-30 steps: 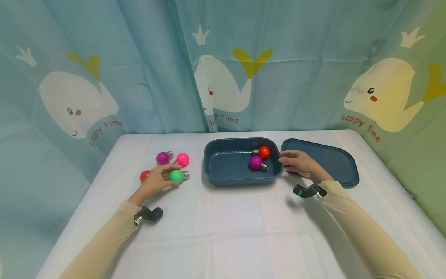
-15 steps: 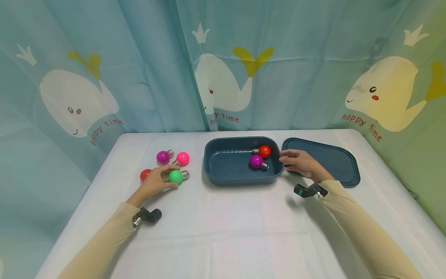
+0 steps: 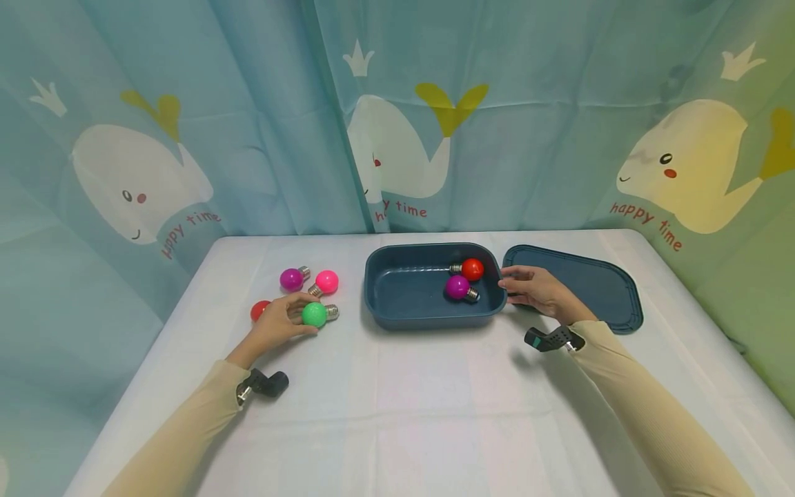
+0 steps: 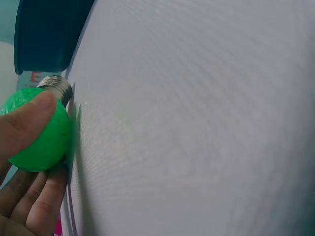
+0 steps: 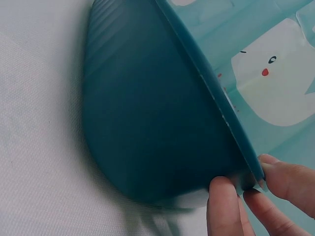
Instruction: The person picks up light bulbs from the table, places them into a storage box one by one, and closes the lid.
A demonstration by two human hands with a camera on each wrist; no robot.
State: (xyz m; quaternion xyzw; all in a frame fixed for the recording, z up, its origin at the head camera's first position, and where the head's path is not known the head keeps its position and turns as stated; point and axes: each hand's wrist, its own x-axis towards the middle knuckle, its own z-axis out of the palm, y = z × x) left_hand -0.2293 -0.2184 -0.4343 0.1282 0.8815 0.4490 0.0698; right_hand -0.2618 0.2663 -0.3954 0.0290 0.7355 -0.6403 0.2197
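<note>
On the left side of the table, my left hand (image 3: pixel 277 323) holds a green light bulb (image 3: pixel 314 315) between thumb and fingers, its metal screw base pointing right. The left wrist view shows the thumb lying across the green bulb (image 4: pixel 42 145), close over the white cloth. At the right end of a dark blue plastic box (image 3: pixel 428 322), my right hand (image 3: pixel 539 291) grips the rim. In the right wrist view, the thumb is at the rim and the fingers are against the outer wall (image 5: pixel 147 123). Inside the box lie a red bulb (image 3: pixel 473 269) and a purple bulb (image 3: pixel 457 287).
Near the left hand lie a purple bulb (image 3: pixel 290 279), a pink bulb (image 3: pixel 327 281) and a red bulb (image 3: pixel 258 309) partly hidden by the hand. A dark blue lid (image 3: pixel 590 283) lies right of the box, partly behind the right hand. A whale-print curtain (image 3: pixel 279 138) hangs behind the table.
The left fingers have settled slightly around the green bulb, which has barely shifted. The right hand stays at the box rim; the view has tilted very slightly.
</note>
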